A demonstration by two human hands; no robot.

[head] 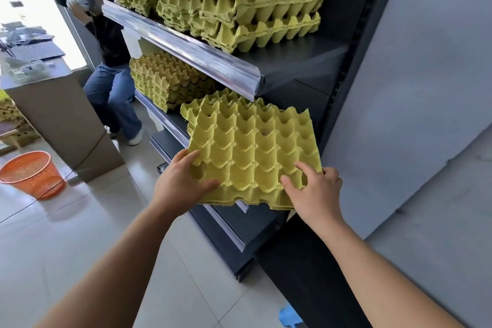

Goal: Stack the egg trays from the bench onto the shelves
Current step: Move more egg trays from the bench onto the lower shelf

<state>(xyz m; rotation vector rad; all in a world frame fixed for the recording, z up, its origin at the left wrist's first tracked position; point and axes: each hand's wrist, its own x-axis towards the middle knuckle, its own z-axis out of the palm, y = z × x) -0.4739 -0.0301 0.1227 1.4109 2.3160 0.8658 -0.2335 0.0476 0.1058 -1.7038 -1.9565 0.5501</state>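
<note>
A thin stack of yellow-green egg trays (253, 152) hangs half over the front edge of the middle shelf (170, 128), tilted toward me. My left hand (181, 181) grips its near left corner, thumb on top. My right hand (315, 192) grips the near right corner, fingers curled into the cups. Another tray stack (170, 80) sits further left on the same shelf. Tall stacks of trays (239, 2) fill the upper shelf (186, 42).
A person in a dark top and jeans (109, 61) crouches at the shelf's far end. An orange mesh basket (33, 173) stands on the tiled floor beside a grey counter (61, 112). A lower shelf (226, 224) juts out below. A blue object (290, 317) lies near my feet.
</note>
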